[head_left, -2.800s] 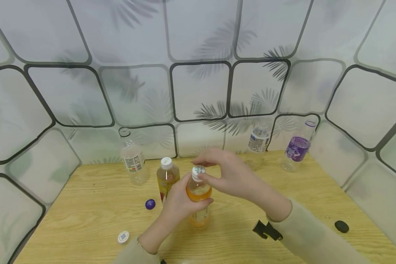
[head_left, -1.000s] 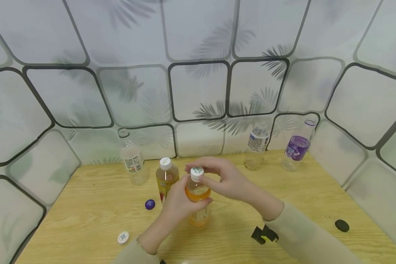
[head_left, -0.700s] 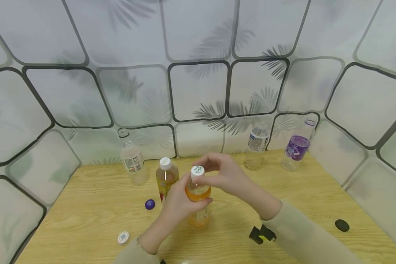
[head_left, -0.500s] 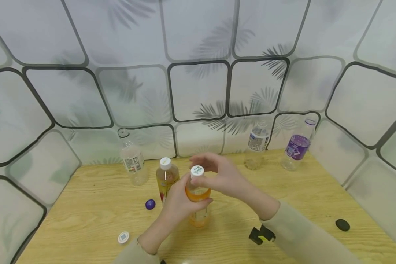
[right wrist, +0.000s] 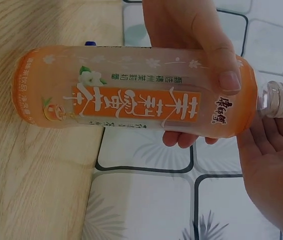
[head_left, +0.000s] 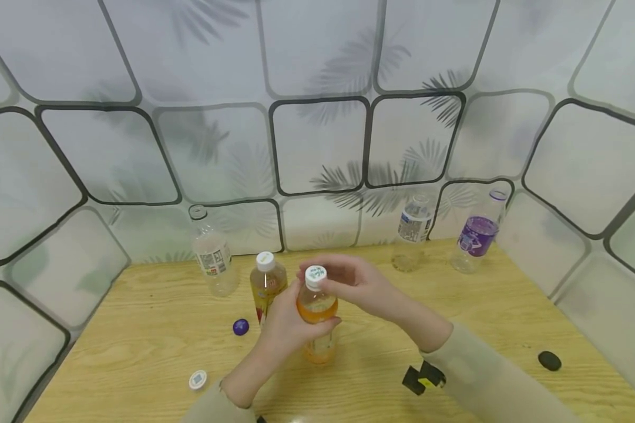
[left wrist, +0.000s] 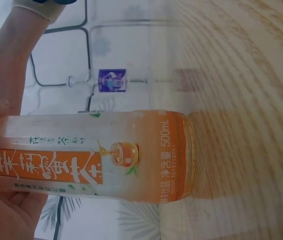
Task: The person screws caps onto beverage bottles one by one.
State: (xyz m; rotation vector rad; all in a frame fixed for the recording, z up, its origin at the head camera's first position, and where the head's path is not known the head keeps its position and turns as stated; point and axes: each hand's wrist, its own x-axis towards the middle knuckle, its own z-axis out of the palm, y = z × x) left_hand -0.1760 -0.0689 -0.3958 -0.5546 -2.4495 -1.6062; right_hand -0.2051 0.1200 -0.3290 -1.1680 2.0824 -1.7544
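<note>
An orange-labelled tea bottle [head_left: 318, 308] stands upright on the wooden table, its base down on the wood in the left wrist view. My left hand [head_left: 285, 323] grips its upper body, thumb across the near side. On top is a white cap [head_left: 315, 276] with a green print, and my right hand [head_left: 362, 289] holds it between thumb and curled fingers. In the right wrist view the thumb touches the white cap [right wrist: 281, 100] on one side, with the fingers round the neck on the other. The far fingertips are partly hidden in the head view.
Just left stands a white-capped yellow-labelled bottle [head_left: 268, 285]. Uncapped clear bottles stand at the back: one left [head_left: 214, 261], one right [head_left: 412, 232], one purple-labelled [head_left: 476, 238]. Loose caps lie about: purple [head_left: 240, 327], white [head_left: 198, 380], black [head_left: 550, 361]. A patterned cloth [head_left: 317, 147] hangs behind.
My right hand has turned back and forth about the cap, its fingers lifting off and closing in again. My left hand and the bottle have stayed in place.
</note>
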